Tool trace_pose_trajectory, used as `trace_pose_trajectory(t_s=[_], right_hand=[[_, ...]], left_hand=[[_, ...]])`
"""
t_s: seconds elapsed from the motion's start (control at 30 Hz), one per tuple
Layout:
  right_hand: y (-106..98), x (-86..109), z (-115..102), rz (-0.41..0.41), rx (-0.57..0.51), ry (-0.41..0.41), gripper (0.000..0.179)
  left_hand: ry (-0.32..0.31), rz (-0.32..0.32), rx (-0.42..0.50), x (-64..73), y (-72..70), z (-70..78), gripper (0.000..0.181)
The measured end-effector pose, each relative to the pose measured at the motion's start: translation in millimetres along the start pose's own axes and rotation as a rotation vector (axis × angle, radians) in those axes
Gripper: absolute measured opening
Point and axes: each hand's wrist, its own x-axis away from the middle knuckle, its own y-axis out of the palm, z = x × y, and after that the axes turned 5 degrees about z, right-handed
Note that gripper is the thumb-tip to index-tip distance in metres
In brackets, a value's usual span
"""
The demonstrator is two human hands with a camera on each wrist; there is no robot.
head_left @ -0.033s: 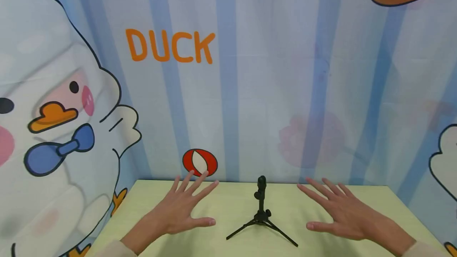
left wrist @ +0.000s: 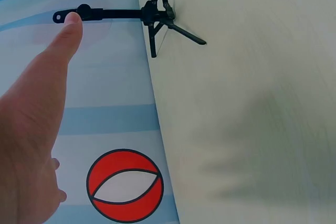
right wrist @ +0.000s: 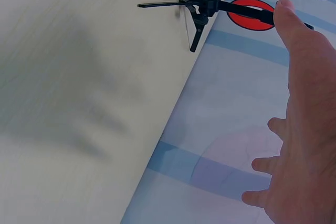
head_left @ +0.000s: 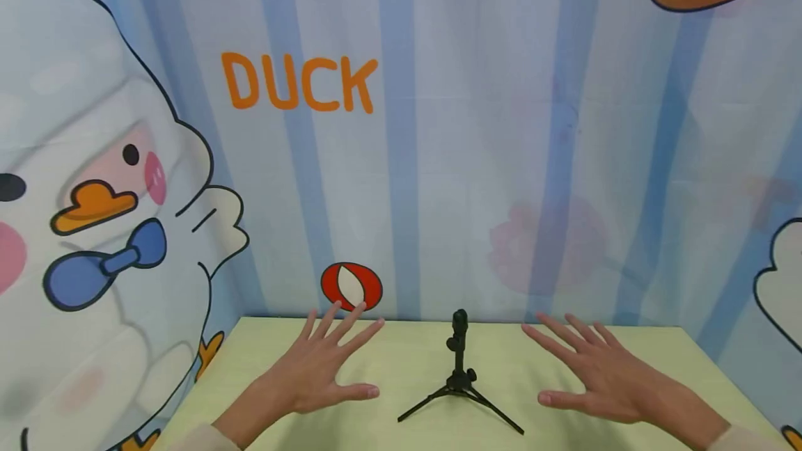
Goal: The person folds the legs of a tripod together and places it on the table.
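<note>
A small black tripod stand (head_left: pixel 459 367) stands upright on the pale yellow table, its legs spread and knobs on its post. To its left my left hand (head_left: pixel 316 371) hovers above the table, fingers straight and spread, holding nothing. On the other side my right hand (head_left: pixel 604 374) is held the same way, palm down and apart from the stand. In the left wrist view the left thumb (left wrist: pixel 65 38) overlaps the top of the stand (left wrist: pixel 123 14) from the camera's angle. The right wrist view likewise shows the right thumb (right wrist: pixel 289 22) in front of the post's end.
The table (head_left: pixel 401 339) reaches back to a blue striped curtain (head_left: pixel 451 159) printed with a large white duck (head_left: pixel 75 339), the orange word DUCK (head_left: pixel 299 82) and a red and white ball (head_left: pixel 332 287). Shadows of the hands fall on the tabletop.
</note>
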Motion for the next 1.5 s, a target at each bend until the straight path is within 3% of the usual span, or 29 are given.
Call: trace_pose_trajectory(t_s=[0.33, 0.67, 0.87, 1.17, 1.33, 1.5], right_hand=[[4, 2.5, 0, -0.009, 0.002, 0.004, 0.081], [-13, -6.1, 3, -0.028, -0.023, 0.022, 0.077], [-18, -18.8, 1, 0.005, -0.084, 0.006, 0.074], [-2, -42.0, -5, -0.022, -0.21, 0.031, 0.076], [12, -51.3, -12, -0.024, -0.299, 0.046, 0.074], [33, -54.7, -14, -0.062, -0.478, 0.109, 0.073]], left_hand=[[0.036, 0.003, -0.006, -1.6, 5.6, 1.5, 0.088], [0.054, 0.076, -0.032, -13.1, -9.0, 5.5, 0.088], [0.087, 0.127, -0.022, -29.5, -16.2, 14.3, 0.089], [0.142, 0.179, 0.092, -58.1, -12.9, 31.3, 0.084], [0.176, 0.191, 0.242, -69.4, -5.1, 44.8, 0.08], [0.176, 0.208, 0.385, -77.6, 10.2, 59.7, 0.075]])
